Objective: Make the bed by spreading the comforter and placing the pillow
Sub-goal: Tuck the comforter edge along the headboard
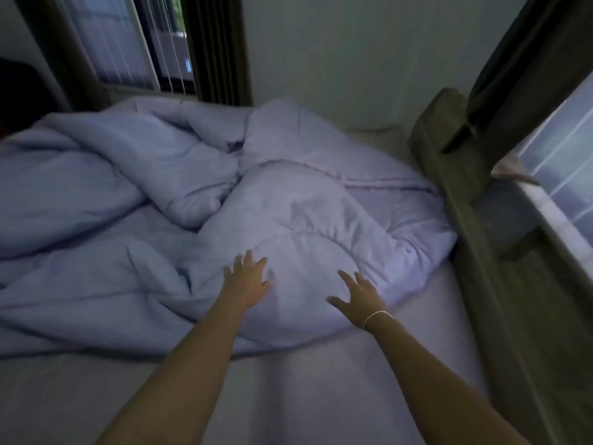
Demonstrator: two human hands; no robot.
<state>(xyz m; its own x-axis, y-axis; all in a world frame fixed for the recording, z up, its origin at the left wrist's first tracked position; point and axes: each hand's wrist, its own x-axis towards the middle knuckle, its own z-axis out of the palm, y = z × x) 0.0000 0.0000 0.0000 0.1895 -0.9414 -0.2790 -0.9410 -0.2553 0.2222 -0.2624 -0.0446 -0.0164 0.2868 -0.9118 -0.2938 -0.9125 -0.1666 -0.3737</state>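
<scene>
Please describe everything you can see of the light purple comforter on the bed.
The light purple quilted comforter looks soft and puffy, with stitched seams. It is not spread: it lies crumpled in thick folds across the far part of the bed, leaving the matching sheet bare in front. Its right edge reaches the dark bed frame. The left hand and right hand, fingers spread, reach over its near rounded fold; contact is unclear.

The bed (321, 390) fills the lower frame, its pale sheet bare at bottom centre. A crumpled lilac comforter (179, 175) lies heaped on it across the middle and left.
</scene>
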